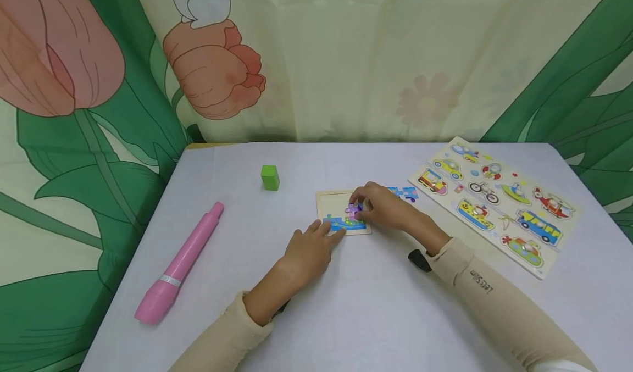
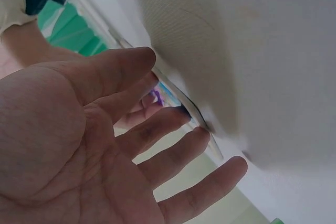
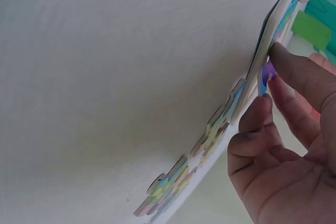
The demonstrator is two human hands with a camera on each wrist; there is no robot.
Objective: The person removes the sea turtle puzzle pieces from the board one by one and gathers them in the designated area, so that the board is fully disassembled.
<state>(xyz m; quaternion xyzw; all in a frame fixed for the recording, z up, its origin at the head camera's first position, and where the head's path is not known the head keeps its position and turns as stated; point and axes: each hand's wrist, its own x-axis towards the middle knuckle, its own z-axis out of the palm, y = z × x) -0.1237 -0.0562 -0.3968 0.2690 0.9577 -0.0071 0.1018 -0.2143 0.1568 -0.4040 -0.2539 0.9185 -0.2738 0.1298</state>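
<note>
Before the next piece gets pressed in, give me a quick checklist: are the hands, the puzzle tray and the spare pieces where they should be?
1. Left hand steadies the puzzle tray: ok, straight fingers rest at its near left corner.
2. Right hand has the purple puzzle piece: ok, pinched at the fingertips over the tray.
3. Piece seated flush: cannot tell, fingers hide it.
4. Spare pieces within reach: ok, just right of the tray.
5. Tray flat on the table: ok.
6. Green block and pink pen out of the way: ok, both lie off to the left.
</note>
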